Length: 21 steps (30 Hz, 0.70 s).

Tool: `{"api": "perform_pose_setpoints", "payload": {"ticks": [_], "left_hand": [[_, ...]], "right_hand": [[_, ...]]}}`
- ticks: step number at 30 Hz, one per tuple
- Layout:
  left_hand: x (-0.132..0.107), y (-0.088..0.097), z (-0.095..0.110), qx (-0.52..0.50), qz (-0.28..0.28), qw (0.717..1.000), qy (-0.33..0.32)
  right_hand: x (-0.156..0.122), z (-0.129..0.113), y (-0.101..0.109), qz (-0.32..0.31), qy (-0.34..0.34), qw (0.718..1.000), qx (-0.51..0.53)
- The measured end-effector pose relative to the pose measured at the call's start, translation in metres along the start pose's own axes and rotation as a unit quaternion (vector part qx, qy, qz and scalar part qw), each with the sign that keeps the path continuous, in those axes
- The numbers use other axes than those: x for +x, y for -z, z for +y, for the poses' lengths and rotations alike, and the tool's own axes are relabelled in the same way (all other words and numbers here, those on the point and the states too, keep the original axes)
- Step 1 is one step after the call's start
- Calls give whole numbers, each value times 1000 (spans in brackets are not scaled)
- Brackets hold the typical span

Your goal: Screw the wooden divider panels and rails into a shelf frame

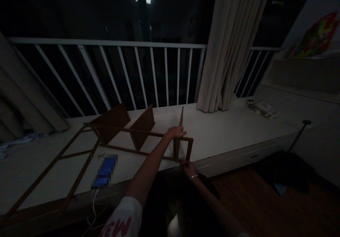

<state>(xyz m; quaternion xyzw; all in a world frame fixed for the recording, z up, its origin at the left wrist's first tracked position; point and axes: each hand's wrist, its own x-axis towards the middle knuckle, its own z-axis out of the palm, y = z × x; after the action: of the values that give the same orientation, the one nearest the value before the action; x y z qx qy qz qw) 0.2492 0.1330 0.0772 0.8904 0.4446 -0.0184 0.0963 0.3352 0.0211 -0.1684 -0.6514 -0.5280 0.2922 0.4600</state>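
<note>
1. The brown wooden rack [148,133] lies on its side on the pale ledge [217,137], in front of the person; its slim rails run left to right.
2. The left hand [176,132] is curled over the far rail, grasping it beside a thin end board [181,116] seen edge-on.
3. The right hand [189,168] has bent fingers at the near rail's right end; whether it pinches anything cannot be told.
4. The step in hand seems to be lining up that board; the next move would call for a steady frame and an even fit at both rails.
5. Leftward, two flat, rectangular boards [142,127] stand crosswise, beyond them a ladder-like frame [75,154].
6. Nearer lies a blurred blue object [105,171]; farther, smooth white railing [152,74] and a pleated fabric curtain [223,52].
</note>
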Motion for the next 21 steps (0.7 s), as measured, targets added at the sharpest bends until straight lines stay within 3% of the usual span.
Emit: {"api": "perform_pose_setpoints", "payload": {"ticks": [13, 21], "left_hand": [[33, -3, 11, 0, -21, 1000, -21], [38, -8, 8, -11, 3, 999, -51]], "right_hand": [[28, 18, 10, 54, -11, 998, -13], [28, 23, 10, 28, 9, 999, 44]]}}
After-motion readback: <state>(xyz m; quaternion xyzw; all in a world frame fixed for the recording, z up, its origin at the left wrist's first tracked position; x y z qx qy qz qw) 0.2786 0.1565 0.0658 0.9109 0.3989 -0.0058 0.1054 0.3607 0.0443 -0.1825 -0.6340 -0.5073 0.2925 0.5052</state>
